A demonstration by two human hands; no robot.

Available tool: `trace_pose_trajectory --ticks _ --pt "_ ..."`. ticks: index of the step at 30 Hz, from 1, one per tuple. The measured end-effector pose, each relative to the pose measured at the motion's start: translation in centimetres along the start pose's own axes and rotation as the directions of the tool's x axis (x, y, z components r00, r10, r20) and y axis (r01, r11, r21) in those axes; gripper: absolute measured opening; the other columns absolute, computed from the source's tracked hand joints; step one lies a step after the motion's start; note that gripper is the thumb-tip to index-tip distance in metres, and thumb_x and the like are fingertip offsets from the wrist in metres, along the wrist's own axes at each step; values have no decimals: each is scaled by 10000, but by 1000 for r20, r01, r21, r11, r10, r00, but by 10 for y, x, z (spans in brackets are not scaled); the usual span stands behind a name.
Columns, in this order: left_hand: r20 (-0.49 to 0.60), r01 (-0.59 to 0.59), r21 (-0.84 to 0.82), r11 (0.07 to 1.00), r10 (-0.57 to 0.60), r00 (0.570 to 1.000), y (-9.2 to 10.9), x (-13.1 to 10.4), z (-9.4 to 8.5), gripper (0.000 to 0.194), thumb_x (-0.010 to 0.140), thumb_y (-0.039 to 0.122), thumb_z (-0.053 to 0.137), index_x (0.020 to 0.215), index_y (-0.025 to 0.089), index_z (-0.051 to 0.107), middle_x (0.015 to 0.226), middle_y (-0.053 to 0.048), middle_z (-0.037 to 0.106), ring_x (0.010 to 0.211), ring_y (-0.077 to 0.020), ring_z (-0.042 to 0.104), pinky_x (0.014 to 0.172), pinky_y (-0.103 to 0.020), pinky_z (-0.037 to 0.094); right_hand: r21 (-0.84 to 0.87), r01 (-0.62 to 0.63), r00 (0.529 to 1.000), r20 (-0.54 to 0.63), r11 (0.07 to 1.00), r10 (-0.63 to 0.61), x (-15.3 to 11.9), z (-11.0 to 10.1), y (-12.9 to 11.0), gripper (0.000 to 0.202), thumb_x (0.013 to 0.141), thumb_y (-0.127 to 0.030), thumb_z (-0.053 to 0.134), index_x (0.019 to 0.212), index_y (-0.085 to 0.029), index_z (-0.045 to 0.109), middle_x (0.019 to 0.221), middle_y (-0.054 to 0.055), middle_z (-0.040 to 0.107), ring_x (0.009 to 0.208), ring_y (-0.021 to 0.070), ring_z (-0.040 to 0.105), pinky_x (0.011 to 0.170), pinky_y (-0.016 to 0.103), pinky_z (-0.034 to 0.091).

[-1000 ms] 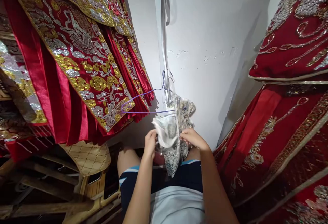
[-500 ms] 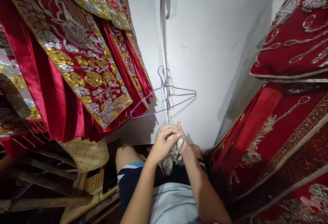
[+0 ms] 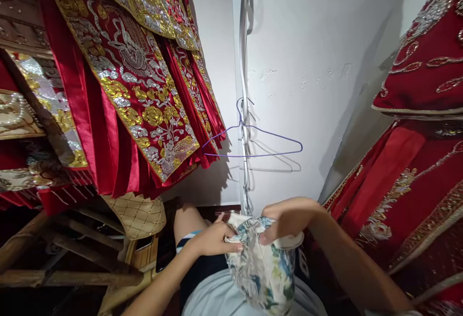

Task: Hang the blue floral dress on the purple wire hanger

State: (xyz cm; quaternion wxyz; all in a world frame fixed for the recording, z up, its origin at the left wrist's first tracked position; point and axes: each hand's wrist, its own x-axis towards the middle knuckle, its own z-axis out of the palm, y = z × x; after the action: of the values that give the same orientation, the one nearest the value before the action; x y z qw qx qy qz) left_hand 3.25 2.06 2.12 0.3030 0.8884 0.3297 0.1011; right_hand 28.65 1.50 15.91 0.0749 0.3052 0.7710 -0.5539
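A white cloth with a blue and green floral print is bunched up over my lap; its exact kind does not show. My left hand grips its upper left edge, thumb on top. At its upper right, my right hand is closed on the fabric, with the fingers partly hidden behind it. Beyond my hands, a bare purple wire hanger hangs from a pale vertical strip on the wall.
Red garments with gold and silver embroidery hang on the left. Beaded red garments hang close on the right. A bamboo frame stands at lower left, beneath a quilted cream piece. The white wall lies ahead.
My hands have moved apart, and the cloth is spread wider between them, showing its floral print. The hanger has turned to face me more squarely. The view has shifted slightly left.
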Motion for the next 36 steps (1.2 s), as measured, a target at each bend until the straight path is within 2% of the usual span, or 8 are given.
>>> trace_pose_trajectory --ticks 7,9,12,15,19,23,30,36 --pt "-161 271 309 912 -231 960 -14 -10 -9 428 727 535 730 1019 222 711 1199 -101 678 1241 -345 532 1169 -646 111 -399 129 884 -368 908 -288 -48 -9 -14 140 817 -164 485 738 -161 600 690 -4 569 621 115 458 589 235 364" --pt "-297 301 321 898 -206 932 -15 -11 -32 437 733 553 720 1010 216 733 1303 -112 636 1280 -358 495 1164 -612 195 -349 113 676 -659 930 -330 -38 -25 -1 170 755 -144 499 827 -172 650 754 8 622 649 135 510 593 238 383" --pt "-488 290 292 911 -119 865 -15 -20 -71 354 865 502 585 960 215 768 1305 -94 649 1233 -309 536 1110 -489 352 -277 153 239 -921 949 -308 2 -57 26 297 721 -176 534 984 -184 672 777 20 647 639 163 534 597 264 409" --pt "-593 280 276 919 -66 803 -13 -36 -101 349 923 368 463 979 225 776 1221 -69 700 1189 -264 575 1053 -416 426 -286 265 87 -944 921 -319 55 -82 49 461 730 -206 547 1183 -195 629 976 66 691 810 209 601 708 299 457" --pt "-633 381 289 878 -123 764 -12 -47 -117 397 913 340 405 804 197 759 1243 -85 693 1196 -275 597 1025 -406 462 -255 287 21 -962 923 -272 96 -97 62 242 762 -245 469 891 -192 667 822 24 663 744 184 564 665 270 408" --pt "-602 433 263 862 -204 772 -7 -40 -122 386 894 340 403 756 194 733 1271 -94 680 1132 -290 649 987 -396 492 -280 215 -90 -960 936 -266 81 -102 63 214 731 -299 520 549 -197 474 525 -41 394 550 124 367 534 253 266" --pt "-708 300 150 942 -109 697 15 -8 -144 436 919 441 383 912 189 739 1279 -82 673 1241 -285 583 1045 -360 437 -346 160 15 -936 925 -352 49 -96 51 178 692 -259 509 535 -193 456 518 -49 355 541 109 313 521 259 223" --pt "-668 476 35 879 -334 665 -5 18 -162 454 875 494 383 619 190 604 649 -91 672 692 -286 659 644 -357 483 -317 110 57 -944 942 -325 47 -94 48 181 684 -252 494 532 -202 410 519 -50 337 540 110 309 530 263 218"
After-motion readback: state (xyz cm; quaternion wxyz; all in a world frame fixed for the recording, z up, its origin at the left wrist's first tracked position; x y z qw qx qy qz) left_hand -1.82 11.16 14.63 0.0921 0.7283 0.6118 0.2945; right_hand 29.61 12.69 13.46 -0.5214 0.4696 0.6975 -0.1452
